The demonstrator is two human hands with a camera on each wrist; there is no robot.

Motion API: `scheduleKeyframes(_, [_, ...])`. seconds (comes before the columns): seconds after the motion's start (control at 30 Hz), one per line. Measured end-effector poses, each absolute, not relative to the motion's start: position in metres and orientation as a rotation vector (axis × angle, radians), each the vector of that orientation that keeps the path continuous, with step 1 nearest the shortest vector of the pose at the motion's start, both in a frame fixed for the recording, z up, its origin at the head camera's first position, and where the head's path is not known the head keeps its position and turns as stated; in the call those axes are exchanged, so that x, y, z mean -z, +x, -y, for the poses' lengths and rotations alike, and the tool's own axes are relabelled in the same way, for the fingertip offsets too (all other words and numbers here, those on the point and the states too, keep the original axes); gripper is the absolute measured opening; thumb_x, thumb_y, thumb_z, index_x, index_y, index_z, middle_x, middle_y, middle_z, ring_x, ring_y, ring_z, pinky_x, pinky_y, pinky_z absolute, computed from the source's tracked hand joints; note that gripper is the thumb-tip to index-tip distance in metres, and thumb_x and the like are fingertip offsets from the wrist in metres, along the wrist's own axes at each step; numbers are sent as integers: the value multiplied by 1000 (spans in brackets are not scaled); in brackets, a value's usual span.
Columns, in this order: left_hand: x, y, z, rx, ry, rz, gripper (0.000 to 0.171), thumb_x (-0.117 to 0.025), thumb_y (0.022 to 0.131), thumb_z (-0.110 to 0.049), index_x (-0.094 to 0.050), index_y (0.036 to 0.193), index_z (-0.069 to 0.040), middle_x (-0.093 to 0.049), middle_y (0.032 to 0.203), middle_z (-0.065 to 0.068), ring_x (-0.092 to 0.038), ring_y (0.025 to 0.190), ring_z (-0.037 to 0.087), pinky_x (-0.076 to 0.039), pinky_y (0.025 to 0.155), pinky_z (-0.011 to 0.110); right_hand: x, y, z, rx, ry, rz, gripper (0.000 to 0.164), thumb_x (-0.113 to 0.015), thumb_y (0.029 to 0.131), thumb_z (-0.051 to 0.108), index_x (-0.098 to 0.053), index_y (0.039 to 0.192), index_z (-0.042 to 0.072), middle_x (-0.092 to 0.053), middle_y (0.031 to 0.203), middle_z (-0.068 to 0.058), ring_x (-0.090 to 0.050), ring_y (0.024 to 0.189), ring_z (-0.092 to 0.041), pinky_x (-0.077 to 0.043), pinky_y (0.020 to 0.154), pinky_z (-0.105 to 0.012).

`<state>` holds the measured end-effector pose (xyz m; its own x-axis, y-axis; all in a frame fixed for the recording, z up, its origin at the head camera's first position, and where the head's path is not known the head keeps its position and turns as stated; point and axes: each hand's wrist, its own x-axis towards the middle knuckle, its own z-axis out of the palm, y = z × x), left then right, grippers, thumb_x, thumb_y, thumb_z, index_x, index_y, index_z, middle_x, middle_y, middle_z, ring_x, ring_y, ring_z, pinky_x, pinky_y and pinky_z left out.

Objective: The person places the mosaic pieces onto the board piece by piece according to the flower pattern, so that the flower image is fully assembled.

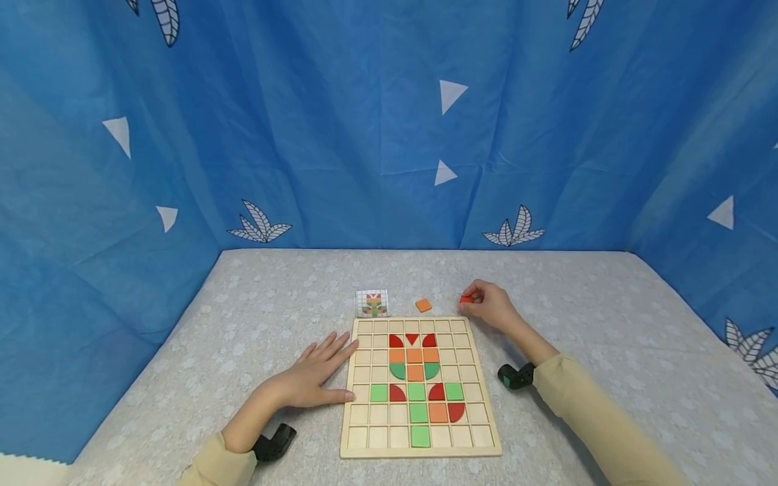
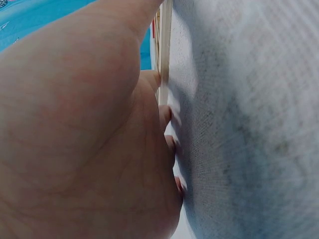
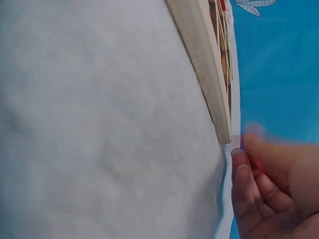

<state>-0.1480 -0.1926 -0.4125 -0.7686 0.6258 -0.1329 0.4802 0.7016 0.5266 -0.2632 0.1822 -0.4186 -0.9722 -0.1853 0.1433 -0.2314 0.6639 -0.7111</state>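
A wooden grid board (image 1: 378, 437) lies flat on the table, with red, orange and green tiles set in several of its squares. My left hand (image 1: 313, 378) rests palm down at the board's left side, fingers spread, with thumb and a fingertip at its edge. In the left wrist view the palm (image 2: 89, 129) fills much of the picture. Beyond the board's top right corner, my right hand (image 1: 491, 307) pinches a small red tile (image 1: 466, 299); its full shape is hidden by the fingers. The right wrist view shows those fingers (image 3: 242, 177) curled together, partly blurred.
A loose orange square tile (image 1: 423, 306) lies just behind the board. To its left is a small pattern card (image 1: 372, 304) with a coloured grid picture. Blue cloth (image 1: 377, 135) hangs behind the patterned grey tablecloth (image 1: 273, 290).
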Motion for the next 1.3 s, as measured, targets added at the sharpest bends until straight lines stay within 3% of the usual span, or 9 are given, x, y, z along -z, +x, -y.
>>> scheduleKeyframes(0.13, [412,-148,193,-683,873,-2611,87,-57,87,-56,-20,151,-11,-9,154,14,-1,139,35,-2,104,60,417,-258,-181,-1274,402,2781,6,-68,84,-2,-65,89,-2,-63,75,-7,-60,62,-19,-50,55,-30])
scheduleKeyframes(0.33, [413,-148,192,-678,875,-2604,87,-56,86,-57,-19,151,-12,-8,154,14,0,139,35,-2,105,59,413,-246,-181,-1346,414,2781,22,-57,91,-4,-66,111,-4,-63,78,-9,-59,60,-21,-45,51,-27])
scheduleKeyframes(0.5, [414,-149,192,-678,875,-2602,87,-55,86,-58,-19,151,-11,-8,154,14,0,139,35,-2,104,60,407,-231,-178,-1414,429,2787,12,-58,92,0,-66,100,-3,-62,70,-10,-58,60,-24,-42,49,-27])
scheduleKeyframes(0.73, [413,-148,192,-684,870,-2605,87,-57,86,-56,-20,151,-11,-8,154,14,0,139,36,-2,104,61,394,-206,-163,-1510,389,2777,6,-65,89,5,-63,87,-1,-63,71,-4,-59,69,-25,-48,61,-31])
scheduleKeyframes(1.0, [413,-148,192,-684,888,-2612,87,-57,87,-54,-19,151,-10,-8,154,15,0,139,36,-2,104,61,384,-165,-134,-1894,601,2690,3,-62,88,-4,-59,88,-4,-61,74,-12,-62,67,-36,-54,62,-42])
scheduleKeyframes(1.3, [411,-146,192,-696,881,-2607,86,-57,87,-55,-20,150,-9,-9,154,16,-1,138,37,-2,104,61,386,-136,-109,-2134,724,2635,4,-62,87,-7,-59,88,-4,-60,75,-14,-63,66,-31,-54,62,-40])
